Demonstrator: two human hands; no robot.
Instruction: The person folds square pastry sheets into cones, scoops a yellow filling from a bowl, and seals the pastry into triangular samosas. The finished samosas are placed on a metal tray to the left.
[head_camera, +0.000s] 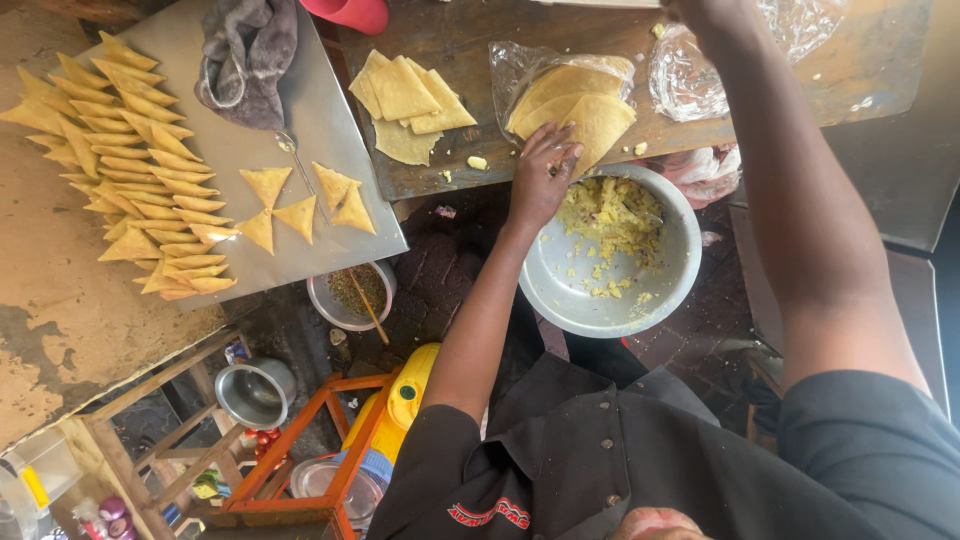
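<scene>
Golden folded triangles (125, 160) lie in rows on a metal sheet (330, 130) at the left, with a grey cloth (245, 60) above them. Further right, cut pastry pieces (408, 98) sit on the wooden counter (480, 30). Left hand (543, 172), fingers bunched narrow, touches a stack of pastry sheets (580, 110) just above the steel bowl (560, 290) of yellow filling (610, 215). Right hand is cut off at the top edge; I cannot tell its grip.

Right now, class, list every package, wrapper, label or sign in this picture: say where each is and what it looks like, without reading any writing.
Clear plastic bag: on the wooden board, under a stack of yellow pastry sheets, crinkled.
Second clear plastic bag: board's right end, crumpled, shiny.
Yellow jerrycan: on the floor below, beside an orange frame.
Red-and-white emblem: on the person's dark shirt.
No signs or screens.
</scene>
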